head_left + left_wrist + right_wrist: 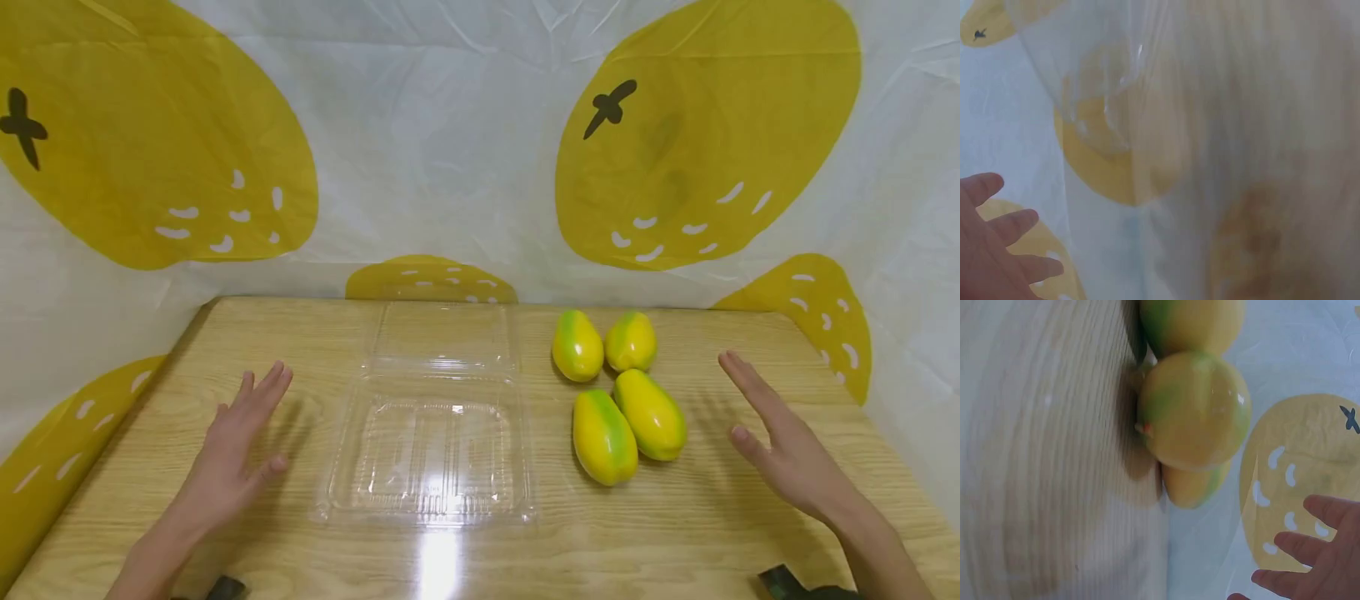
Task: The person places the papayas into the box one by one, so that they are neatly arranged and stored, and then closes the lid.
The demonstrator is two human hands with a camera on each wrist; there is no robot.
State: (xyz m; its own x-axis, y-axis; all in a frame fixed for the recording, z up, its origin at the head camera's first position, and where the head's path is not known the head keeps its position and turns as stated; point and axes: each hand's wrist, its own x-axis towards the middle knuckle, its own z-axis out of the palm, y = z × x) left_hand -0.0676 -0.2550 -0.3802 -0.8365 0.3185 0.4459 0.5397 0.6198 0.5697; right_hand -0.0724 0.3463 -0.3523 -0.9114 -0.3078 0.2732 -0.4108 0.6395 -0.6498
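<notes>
Gaps either side!

The left hand is held straight-fingered toward the table's left edge, the right hand likewise toward its right; between, the box is spread toward the far edge, four fruits at its right.

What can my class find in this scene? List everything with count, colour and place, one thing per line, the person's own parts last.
table: 1, light wood, under the items
fruits: 4, yellow with green, right of the box
box: 1, clear, open, on the table
backdrop: 1, white with yellow prints, behind the table
dark pieces: 2, blackish, bottom edge, unidentifiable
hands: 2, bare; left hand left of the box, right hand right of the fruits
</notes>
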